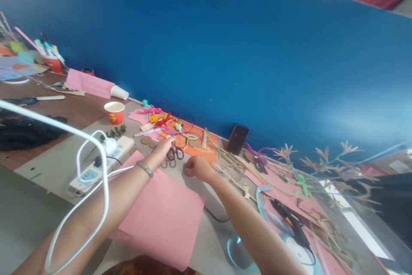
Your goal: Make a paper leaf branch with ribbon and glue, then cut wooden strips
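Dark-handled scissors (175, 153), centre, above the tabletop (209, 243), pinched by the left hand (168, 143); whether the right hand (197, 167), fingertips hidden, grips anything cannot be told. Probably light, stiff, smooth; best held by the loops. Far left, a red cup (54, 65) contains pens (48, 48); the nearer paper cup's (116, 116) contents are unclear.

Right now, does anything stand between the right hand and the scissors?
Nothing visible does. The left hand holds the scissors, and only grey surface shows in the narrow gap to the right hand. The pink paper lies nearer the wearer, outside that gap.
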{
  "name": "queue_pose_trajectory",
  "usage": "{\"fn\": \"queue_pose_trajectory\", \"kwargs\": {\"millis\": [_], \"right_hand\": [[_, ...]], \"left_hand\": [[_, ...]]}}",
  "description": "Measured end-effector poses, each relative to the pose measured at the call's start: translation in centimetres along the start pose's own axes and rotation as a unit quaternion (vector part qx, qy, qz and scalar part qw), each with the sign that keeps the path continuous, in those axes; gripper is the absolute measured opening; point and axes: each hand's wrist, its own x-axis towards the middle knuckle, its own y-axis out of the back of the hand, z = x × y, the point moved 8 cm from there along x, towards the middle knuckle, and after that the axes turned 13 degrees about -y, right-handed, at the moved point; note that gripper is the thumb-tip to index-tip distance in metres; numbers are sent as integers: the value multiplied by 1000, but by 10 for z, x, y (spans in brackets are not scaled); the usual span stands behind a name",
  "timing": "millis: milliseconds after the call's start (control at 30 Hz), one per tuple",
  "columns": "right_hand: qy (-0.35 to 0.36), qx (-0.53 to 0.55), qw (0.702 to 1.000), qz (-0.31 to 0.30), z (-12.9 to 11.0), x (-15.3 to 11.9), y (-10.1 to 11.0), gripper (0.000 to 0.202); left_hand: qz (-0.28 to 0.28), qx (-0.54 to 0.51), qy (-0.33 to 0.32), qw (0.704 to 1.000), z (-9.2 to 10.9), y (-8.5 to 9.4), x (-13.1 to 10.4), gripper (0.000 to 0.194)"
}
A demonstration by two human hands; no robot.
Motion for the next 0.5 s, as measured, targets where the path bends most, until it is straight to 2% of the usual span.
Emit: {"fn": "queue_pose_trajectory", "kwargs": {"millis": [167, 267, 367, 433, 500], "right_hand": [[-3, -21, 1000, -11, -12, -4, -4, 11], [-11, -32, 999, 18, -1, -13, -1, 13], [-33, -43, 996, 65, 41, -31, 19, 16], [-72, -46, 991, 107, 87, -51, 45, 16], [-129, -45, 975, 174, 144, -79, 82, 19]], "left_hand": [[-16, 0, 0, 1000, -1, -2, 0, 11], [-16, -3, -6, 1000, -2, -2, 1, 11], [-18, -10, -12, 1000, -3, -3, 2, 13], [-20, -14, -19, 1000, -1, -4, 1, 13], [-24, -14, -28, 999, 0, -6, 0, 12]]}}
